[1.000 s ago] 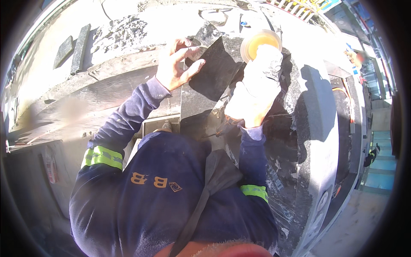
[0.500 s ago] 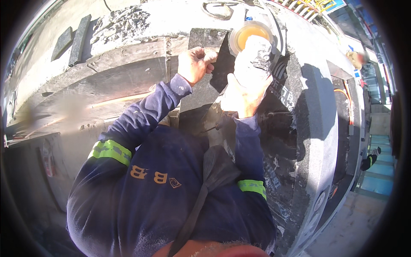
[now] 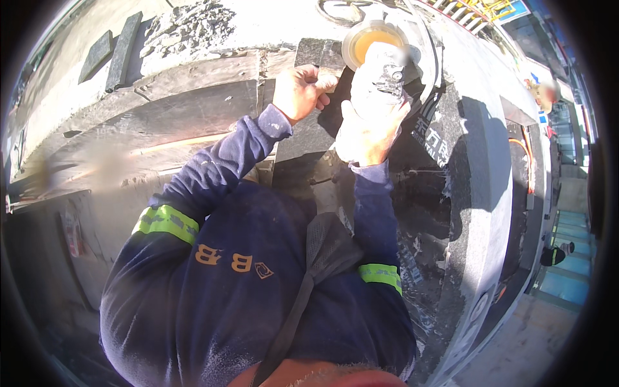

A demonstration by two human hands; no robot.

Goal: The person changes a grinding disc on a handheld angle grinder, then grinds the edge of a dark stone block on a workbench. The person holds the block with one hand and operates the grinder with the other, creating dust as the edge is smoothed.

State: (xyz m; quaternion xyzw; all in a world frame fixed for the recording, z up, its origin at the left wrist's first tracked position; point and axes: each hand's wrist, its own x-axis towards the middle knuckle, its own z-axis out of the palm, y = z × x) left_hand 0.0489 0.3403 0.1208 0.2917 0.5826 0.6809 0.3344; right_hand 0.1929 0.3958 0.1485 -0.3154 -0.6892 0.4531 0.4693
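Note:
My right hand (image 3: 369, 132), whitened by dust or glare, is closed around the body of a dust-coated angle grinder (image 3: 383, 80). At its far end the round tan-orange disc (image 3: 367, 48) shows inside a pale ring; its rim looks smeared. Left of the grinder, my left hand (image 3: 300, 93) has its thumb and curled fingers pressed together over a dark stone slab (image 3: 293, 158). Whatever lies between those fingers, if anything, I cannot make out. The slab runs from beyond my left hand back toward my body, and the grinder's disc hangs near its far right corner.
Two dark stone strips (image 3: 124, 51) and a heap of rubble (image 3: 187, 29) lie at the far left. A pale hose or cable (image 3: 429, 58) curves beside the grinder. A long grey stone ledge (image 3: 487, 168) borders the right. Another person (image 3: 553, 256) is at the far right.
The grinder and my right hand have shifted slightly left and away relative to the slab. My left hand keeps its grip shape. The whole view has shifted a little.

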